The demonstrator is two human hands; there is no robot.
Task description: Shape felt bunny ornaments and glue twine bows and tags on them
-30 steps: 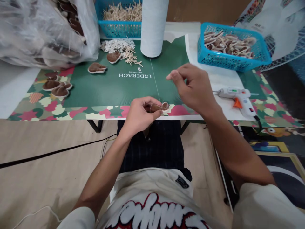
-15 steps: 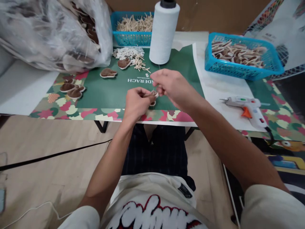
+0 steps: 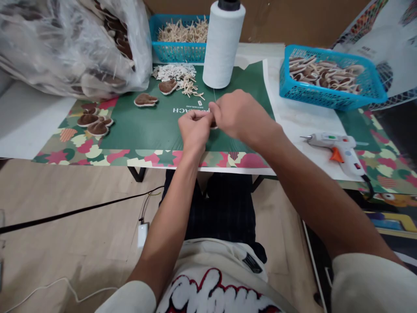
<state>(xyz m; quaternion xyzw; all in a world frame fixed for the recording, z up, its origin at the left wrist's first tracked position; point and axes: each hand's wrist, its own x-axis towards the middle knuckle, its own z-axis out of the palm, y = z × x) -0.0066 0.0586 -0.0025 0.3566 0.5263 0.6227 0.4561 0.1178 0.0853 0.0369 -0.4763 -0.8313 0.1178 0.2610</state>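
My left hand (image 3: 196, 129) and my right hand (image 3: 244, 114) meet over the green sheet, both with fingers closed. Between them a small brown fuzzy piece with a pale edge (image 3: 213, 125) peeks out, mostly covered by my fingers. My left hand pinches at this piece; its exact hold is hidden. A thin white thread (image 3: 214, 94) runs from the white thread spool (image 3: 222, 48) down to the fingertips of my right hand, which grip it. To the left lie loose brown fuzzy pieces (image 3: 146, 100), several in a group (image 3: 98, 127).
Behind are a blue basket (image 3: 179, 51) of beige strips and a pile of white bits (image 3: 176, 71). A plastic bag (image 3: 65, 48) of brown pieces stands left. A blue basket (image 3: 312, 95) of brown pieces and a glue gun (image 3: 339, 145) are on the right.
My left hand has moved up and right, until its fingertips meet my right hand. The brown piece is now more hidden. My right hand has turned slightly, knuckles higher.
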